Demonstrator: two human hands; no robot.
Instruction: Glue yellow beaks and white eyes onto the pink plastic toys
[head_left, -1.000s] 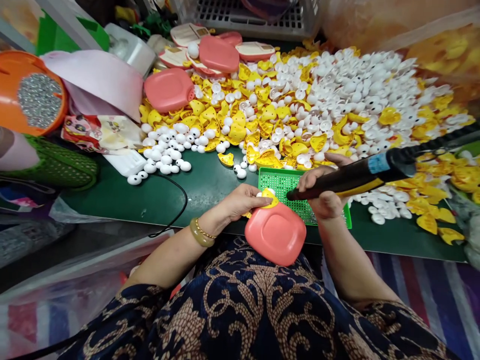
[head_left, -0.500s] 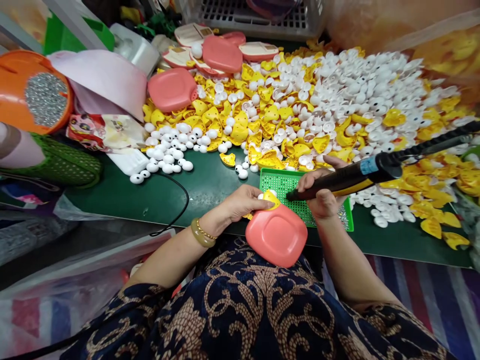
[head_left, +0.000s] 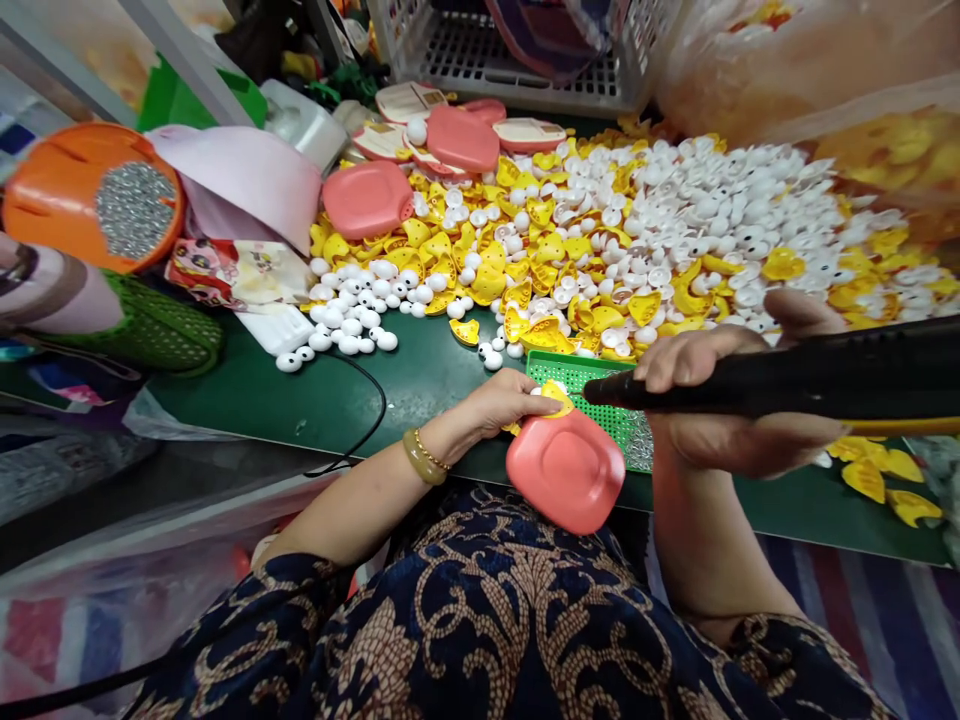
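Note:
My left hand (head_left: 507, 408) pinches a yellow plastic piece (head_left: 556, 400) fitted at the top of a coral-pink plastic shell (head_left: 568, 475), which hangs over the table's front edge. White eye balls show behind the yellow piece. In my right hand (head_left: 712, 400) is a black electric screwdriver (head_left: 795, 375), held level with its tip pointing left, close to the yellow piece. Whether the tip touches it I cannot tell. Beneath the tool lies a green perforated tray (head_left: 574, 368) with small screws (head_left: 640, 440) at its right end.
Yellow pieces (head_left: 487, 275) and white plastic parts (head_left: 712, 200) heap across the back of the green table (head_left: 420, 370). White eyeball pairs (head_left: 352, 310) lie left of centre. An orange tub (head_left: 60, 190) of screws tilts at the left. A black cable (head_left: 379, 385) crosses the table.
My right hand has lifted the screwdriver nearer to the camera, with its tip moved up to the yellow piece. My left hand still holds the same piece, and the view has shifted slightly.

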